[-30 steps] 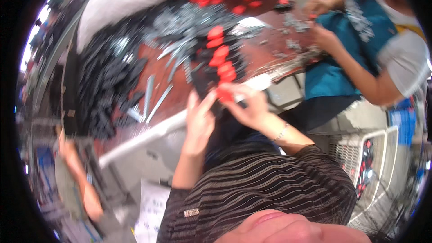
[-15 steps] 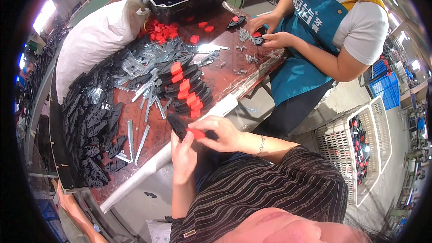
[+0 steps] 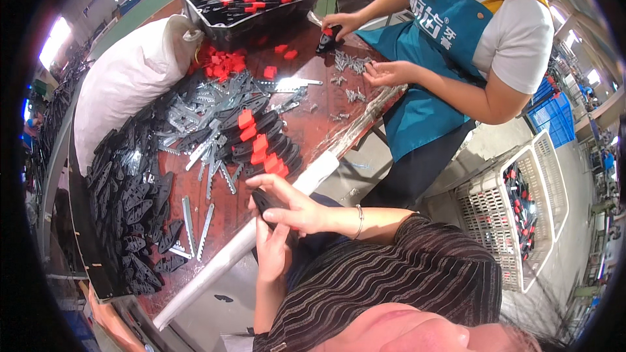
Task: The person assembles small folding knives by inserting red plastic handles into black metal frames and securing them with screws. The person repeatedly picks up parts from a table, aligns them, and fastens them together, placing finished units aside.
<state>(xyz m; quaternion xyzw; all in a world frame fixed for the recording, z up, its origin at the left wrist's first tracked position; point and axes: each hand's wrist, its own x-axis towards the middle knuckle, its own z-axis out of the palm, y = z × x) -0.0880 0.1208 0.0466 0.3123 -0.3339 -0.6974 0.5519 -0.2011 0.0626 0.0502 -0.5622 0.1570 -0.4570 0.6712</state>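
Note:
Near the table's front edge, both my hands hold a black plastic handle shell. My left hand grips its lower end from below, with the fingers pressed together. My right hand closes over it from the right, thumb on its face, hiding much of it; a bit of red shows under the fingers. Just beyond lies a row of black shells with red sliders. Silvery toothed blades are heaped behind it, and two lie singly to its left. Loose black shells pile up along the left edge.
Red plastic pieces lie beside a white sack. A black bin holds finished-looking black-and-red pieces. Across the table, a co-worker's hand holds a black-and-red piece near small screws. A white crate stands right.
My right hand has shifted left over the shell, covering the red piece that showed before. The co-worker's hands have moved apart, one carrying a piece left. The whole view has shifted slightly.

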